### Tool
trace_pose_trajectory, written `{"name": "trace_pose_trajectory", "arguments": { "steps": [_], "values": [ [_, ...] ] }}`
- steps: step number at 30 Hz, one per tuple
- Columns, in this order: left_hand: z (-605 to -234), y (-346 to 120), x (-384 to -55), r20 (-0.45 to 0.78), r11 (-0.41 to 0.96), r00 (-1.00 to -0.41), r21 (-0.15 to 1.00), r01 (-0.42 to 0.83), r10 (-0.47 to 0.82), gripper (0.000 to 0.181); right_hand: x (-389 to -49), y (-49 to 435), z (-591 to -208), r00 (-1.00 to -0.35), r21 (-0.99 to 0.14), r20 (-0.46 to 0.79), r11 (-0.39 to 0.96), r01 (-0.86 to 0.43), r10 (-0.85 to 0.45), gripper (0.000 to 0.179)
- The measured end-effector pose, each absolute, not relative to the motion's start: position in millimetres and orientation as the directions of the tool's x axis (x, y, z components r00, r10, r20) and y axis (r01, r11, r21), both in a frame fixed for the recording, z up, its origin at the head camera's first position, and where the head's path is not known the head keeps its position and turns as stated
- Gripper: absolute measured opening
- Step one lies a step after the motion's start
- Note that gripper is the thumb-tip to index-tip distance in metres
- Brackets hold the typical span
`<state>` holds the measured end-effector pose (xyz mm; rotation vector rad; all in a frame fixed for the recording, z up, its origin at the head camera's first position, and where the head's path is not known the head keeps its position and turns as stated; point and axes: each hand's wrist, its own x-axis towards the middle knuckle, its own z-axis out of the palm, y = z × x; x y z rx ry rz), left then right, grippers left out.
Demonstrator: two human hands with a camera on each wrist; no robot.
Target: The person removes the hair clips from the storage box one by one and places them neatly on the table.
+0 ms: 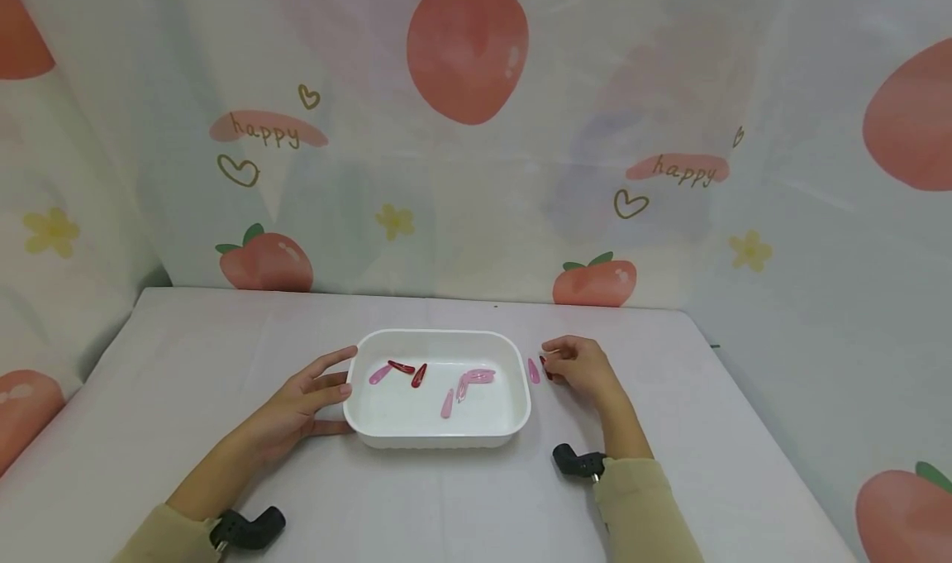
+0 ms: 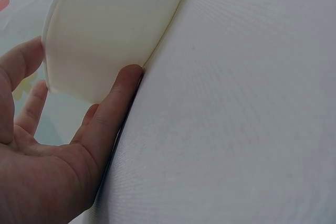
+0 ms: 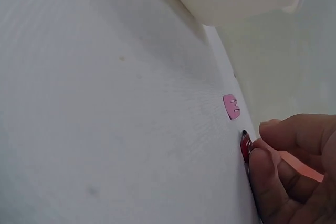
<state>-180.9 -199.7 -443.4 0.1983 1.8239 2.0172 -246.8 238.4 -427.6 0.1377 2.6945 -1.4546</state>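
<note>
A white plastic tray (image 1: 479, 441) sits on the table with several snap hair clips inside. At its left are a pink hair clip (image 1: 380, 374) and two red hair clips (image 1: 420, 375); more pink hair clips (image 1: 477, 377) lie toward its right. My left hand (image 1: 301, 406) rests against the tray's left end, its extended fingers touching rim and wall. To the right of the tray, my right hand (image 1: 583, 370) pinches a red hair clip (image 3: 245, 146) at the table surface, between thumb and finger. Beside it lies a pink hair clip (image 1: 534, 370), untouched.
The table (image 1: 416, 513) has a white cloth over it. Behind it hangs a curtain (image 1: 476, 216) printed with peaches, hearts and flowers. Each wrist carries a black camera mount (image 1: 248, 528), close above the tabletop.
</note>
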Motion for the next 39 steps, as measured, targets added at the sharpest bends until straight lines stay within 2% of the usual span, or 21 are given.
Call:
{"name": "trace_pose_trajectory", "arguments": {
  "steps": [10,20,28,39],
  "values": [
    [-444,-200,-181,-0.169,-0.06,-0.906,0.976,-0.208,0.389,0.066,-245,238,-414,-0.99,-0.912,-0.138,0.394,0.118,-0.023,0.038],
    [-444,-202,-180,-0.168,-0.062,-0.91,0.976,-0.207,0.38,0.066,-237,207,-382,-0.982,-0.95,-0.058,0.312,-0.002,-0.182,0.037],
    [-443,-198,-181,-0.166,-0.039,-0.912,0.98,-0.195,0.375,0.066,-223,165,-376,-0.907,-0.941,-0.078,0.332,-0.071,-0.414,0.042],
    [-444,-199,-183,-0.162,-0.049,-0.909,0.98,-0.195,0.384,0.064,-212,125,-388,-0.882,-0.903,-0.103,0.414,-0.111,-0.461,0.032]
  ]
}}
